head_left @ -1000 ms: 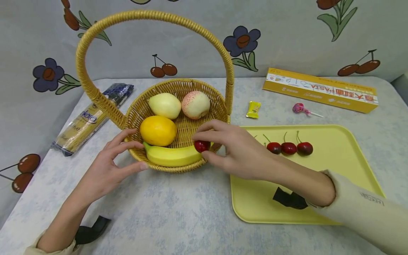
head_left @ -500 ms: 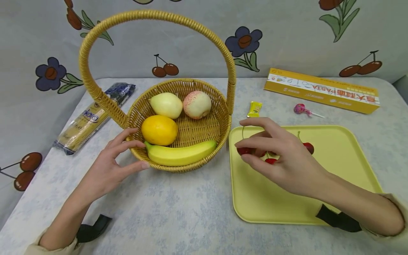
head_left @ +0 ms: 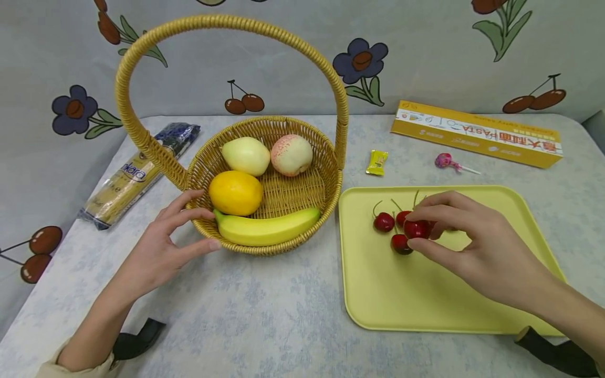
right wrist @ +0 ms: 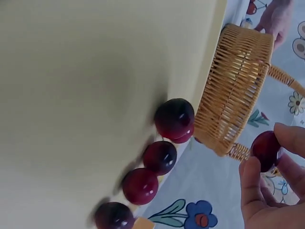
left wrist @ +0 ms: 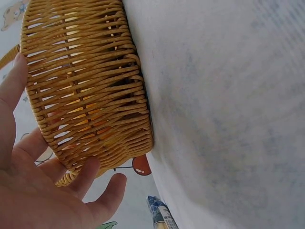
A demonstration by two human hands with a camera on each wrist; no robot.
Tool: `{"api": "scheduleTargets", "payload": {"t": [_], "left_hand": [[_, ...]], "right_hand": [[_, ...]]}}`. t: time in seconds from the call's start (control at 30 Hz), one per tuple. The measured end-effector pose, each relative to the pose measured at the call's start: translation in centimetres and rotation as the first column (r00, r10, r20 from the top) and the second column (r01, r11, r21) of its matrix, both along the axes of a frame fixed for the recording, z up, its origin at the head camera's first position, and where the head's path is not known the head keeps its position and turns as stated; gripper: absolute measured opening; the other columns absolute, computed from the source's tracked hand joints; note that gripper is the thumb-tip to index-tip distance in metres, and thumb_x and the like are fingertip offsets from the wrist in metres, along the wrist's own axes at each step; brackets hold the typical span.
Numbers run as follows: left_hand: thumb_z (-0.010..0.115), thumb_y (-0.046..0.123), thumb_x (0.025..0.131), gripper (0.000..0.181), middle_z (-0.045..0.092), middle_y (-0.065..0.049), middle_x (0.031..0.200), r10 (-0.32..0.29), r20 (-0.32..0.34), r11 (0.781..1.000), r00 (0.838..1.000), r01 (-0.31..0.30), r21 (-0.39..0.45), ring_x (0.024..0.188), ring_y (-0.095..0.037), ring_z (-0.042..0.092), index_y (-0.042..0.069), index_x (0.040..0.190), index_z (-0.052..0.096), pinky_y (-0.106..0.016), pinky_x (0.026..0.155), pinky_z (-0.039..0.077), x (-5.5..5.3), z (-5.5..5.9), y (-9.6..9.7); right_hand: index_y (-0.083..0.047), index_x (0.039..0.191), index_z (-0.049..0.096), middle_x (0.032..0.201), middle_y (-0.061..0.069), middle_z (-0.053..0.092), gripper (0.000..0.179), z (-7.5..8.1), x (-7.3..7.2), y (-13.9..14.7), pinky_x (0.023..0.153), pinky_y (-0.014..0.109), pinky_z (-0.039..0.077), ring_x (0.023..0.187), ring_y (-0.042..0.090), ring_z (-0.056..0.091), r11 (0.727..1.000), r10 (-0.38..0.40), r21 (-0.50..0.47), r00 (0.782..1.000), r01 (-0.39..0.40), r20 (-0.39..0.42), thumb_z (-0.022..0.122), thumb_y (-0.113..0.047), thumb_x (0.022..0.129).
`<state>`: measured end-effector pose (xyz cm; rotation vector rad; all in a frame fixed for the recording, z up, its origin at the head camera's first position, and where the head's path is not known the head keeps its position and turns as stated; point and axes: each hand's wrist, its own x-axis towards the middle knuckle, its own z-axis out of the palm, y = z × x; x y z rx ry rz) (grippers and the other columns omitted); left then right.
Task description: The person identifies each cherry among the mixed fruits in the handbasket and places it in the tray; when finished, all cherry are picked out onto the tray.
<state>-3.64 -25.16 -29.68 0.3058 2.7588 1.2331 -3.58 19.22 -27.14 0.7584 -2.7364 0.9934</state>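
Note:
My right hand pinches a dark red cherry between thumb and fingertips, above the pale yellow tray. The right wrist view shows the pinched cherry held clear of several others. Beneath and beside this hand lie several loose stemmed cherries, one furthest left and one nearest the front; my fingers partly hide the group. My left hand rests at the wicker basket, its extended fingers at the left front rim. Inside are a banana, yellow mango-like fruit, pale green-yellow fruit and peach.
The basket's tall handle arches above it. Left of it lies a bag of pasta. Behind the tray are a yellow-wrapped candy, a lollipop and a long pasta box. A patterned cloth hangs at the back.
My right hand has moved right from over the basket to above the tray, still pinching a cherry. The left hand has stayed at the basket rim.

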Motion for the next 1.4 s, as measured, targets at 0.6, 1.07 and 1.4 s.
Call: {"api": "scheduleTargets", "payload": {"t": [0.6,1.07,1.4], "left_hand": [[0.079,0.019,0.086,0.035,0.027,-0.009,0.158,-0.003,-0.003,1.000,1.000,0.003,0.004,0.147,-0.039,0.011,0.010,0.118,0.066,-0.079,0.101,0.017,0.0,0.0,0.0],[0.078,0.020,0.087,0.034,0.026,-0.009,0.159,-0.004,0.003,1.000,1.000,0.004,0.001,0.146,-0.041,0.013,0.011,0.118,0.066,-0.078,0.101,0.017,0.0,0.0,0.1],[0.078,0.021,0.087,0.034,0.026,-0.009,0.158,-0.003,0.003,1.000,1.000,0.003,-0.007,0.146,-0.041,0.013,0.011,0.118,0.066,-0.079,0.101,0.016,0.0,0.0,0.0]], "right_hand": [[-0.013,0.106,0.075,0.086,-0.009,0.056,0.039,-2.7,0.3,4.2,0.053,0.020,0.046,0.069,0.006,0.050,0.953,-0.116,0.294,0.986,0.075,0.124,0.090,-0.013,0.070],[-0.011,0.106,0.074,0.089,-0.007,0.059,0.033,-4.1,-0.4,5.9,0.052,0.022,0.041,0.072,0.007,0.053,0.934,-0.117,0.354,0.979,0.051,0.167,0.086,-0.014,0.076],[-0.013,0.108,0.074,0.088,-0.009,0.060,0.031,-4.6,-0.6,6.4,0.055,0.023,0.045,0.074,0.008,0.059,0.927,-0.126,0.372,0.975,0.049,0.183,0.085,-0.017,0.079]]}}
